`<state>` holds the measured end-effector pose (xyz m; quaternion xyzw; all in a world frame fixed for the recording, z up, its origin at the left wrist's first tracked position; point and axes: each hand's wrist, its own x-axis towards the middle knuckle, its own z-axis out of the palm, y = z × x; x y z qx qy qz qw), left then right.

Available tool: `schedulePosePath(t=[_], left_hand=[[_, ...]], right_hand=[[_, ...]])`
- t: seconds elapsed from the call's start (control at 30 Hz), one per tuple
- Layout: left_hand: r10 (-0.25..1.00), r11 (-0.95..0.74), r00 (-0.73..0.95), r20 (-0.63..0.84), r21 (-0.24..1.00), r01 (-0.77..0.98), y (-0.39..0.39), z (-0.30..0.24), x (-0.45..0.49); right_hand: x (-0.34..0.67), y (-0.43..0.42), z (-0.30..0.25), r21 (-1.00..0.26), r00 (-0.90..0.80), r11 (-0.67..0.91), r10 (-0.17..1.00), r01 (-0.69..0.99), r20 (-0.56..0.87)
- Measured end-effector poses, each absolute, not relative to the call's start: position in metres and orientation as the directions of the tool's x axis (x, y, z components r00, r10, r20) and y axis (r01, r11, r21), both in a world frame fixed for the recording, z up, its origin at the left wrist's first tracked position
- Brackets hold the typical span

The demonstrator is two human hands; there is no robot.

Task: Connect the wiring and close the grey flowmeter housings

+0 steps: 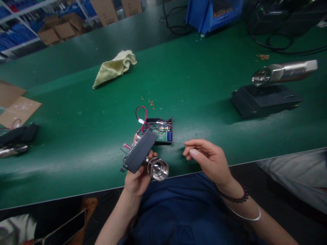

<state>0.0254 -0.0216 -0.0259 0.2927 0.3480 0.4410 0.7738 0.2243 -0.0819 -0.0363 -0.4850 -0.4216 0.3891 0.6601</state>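
Observation:
My left hand (pixel 138 178) is closed around a dark grey lock part (pixel 140 153) with a shiny metal knob (pixel 157 168) at its lower end, held above the near edge of the green bench (pixel 76 119). Just behind it lies an open black housing (pixel 163 131) with a green circuit board and red and black wires (pixel 141 114) looping out. My right hand (pixel 208 158) hovers to the right of the housing, fingers curled together in a loose pinch; whether anything is in them is hidden.
A finished grey lock body with a silver lever handle (pixel 276 88) lies at the right. A yellow cloth (pixel 114 66) sits mid-left, small brass screws (pixel 150 101) behind the housing. A blue bin (pixel 212 13), cables, cardboard boxes (pixel 61 29) stand at the back.

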Motion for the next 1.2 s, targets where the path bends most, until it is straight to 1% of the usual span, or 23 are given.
schedulePosePath(t=[0.1, 0.17, 0.27, 0.37, 0.43, 0.53, 0.57, 0.63, 0.77, 0.83, 0.97, 1.1, 1.2], left_hand=[[0.887, 0.424, 0.382, -0.260, 0.788, -0.447, -0.022, -0.027, 0.025], [0.909, 0.370, 0.349, -0.230, 0.830, -0.416, -0.024, -0.029, 0.029], [0.956, 0.213, 0.264, -0.126, 0.918, -0.335, -0.029, -0.034, 0.036], [0.963, -0.014, 0.262, 0.068, 0.979, -0.203, -0.038, -0.042, 0.038], [0.925, -0.189, 0.311, 0.218, 0.974, -0.122, -0.044, -0.048, 0.035], [0.835, -0.422, 0.373, 0.404, 0.906, -0.035, -0.049, -0.055, 0.030], [0.811, -0.474, 0.380, 0.445, 0.880, -0.019, -0.050, -0.057, 0.028], [0.787, -0.522, 0.380, 0.486, 0.853, -0.011, -0.049, -0.059, 0.027], [0.770, -0.523, 0.395, 0.501, 0.850, -0.058, -0.048, -0.060, 0.028], [0.795, -0.470, 0.386, 0.467, 0.878, -0.095, -0.050, -0.060, 0.027], [0.898, -0.274, 0.306, 0.315, 0.946, -0.171, -0.058, -0.069, 0.023], [0.944, -0.210, 0.229, 0.240, 0.967, -0.147, -0.065, -0.083, 0.015], [0.973, -0.035, 0.220, 0.067, 0.989, -0.146, -0.068, -0.089, 0.008]], right_hand=[[0.225, -0.083, -0.035, -0.972, 0.348, 0.218, 0.921, -0.092, 0.174], [0.225, -0.083, -0.035, -0.974, 0.347, 0.214, 0.922, -0.080, 0.174], [0.225, -0.083, -0.036, -0.977, 0.342, 0.207, 0.923, -0.058, 0.175], [0.226, -0.083, -0.037, -0.978, 0.336, 0.204, 0.925, -0.042, 0.179], [0.226, -0.084, -0.036, -0.977, 0.343, 0.210, 0.920, -0.029, 0.187], [0.228, -0.085, -0.032, -0.975, 0.348, 0.224, 0.914, -0.001, 0.209], [0.228, -0.085, -0.031, -0.973, 0.346, 0.229, 0.913, 0.009, 0.217], [0.229, -0.085, -0.028, -0.972, 0.340, 0.233, 0.912, 0.031, 0.230], [0.230, -0.085, -0.027, -0.972, 0.345, 0.229, 0.909, 0.051, 0.232], [0.229, -0.085, -0.027, -0.973, 0.344, 0.227, 0.911, 0.044, 0.228], [0.229, -0.087, -0.027, -0.977, 0.343, 0.206, 0.916, 0.046, 0.209], [0.230, -0.089, -0.026, -0.976, 0.328, 0.213, 0.919, 0.051, 0.217], [0.230, -0.091, -0.026, -0.974, 0.318, 0.221, 0.921, 0.043, 0.224]])
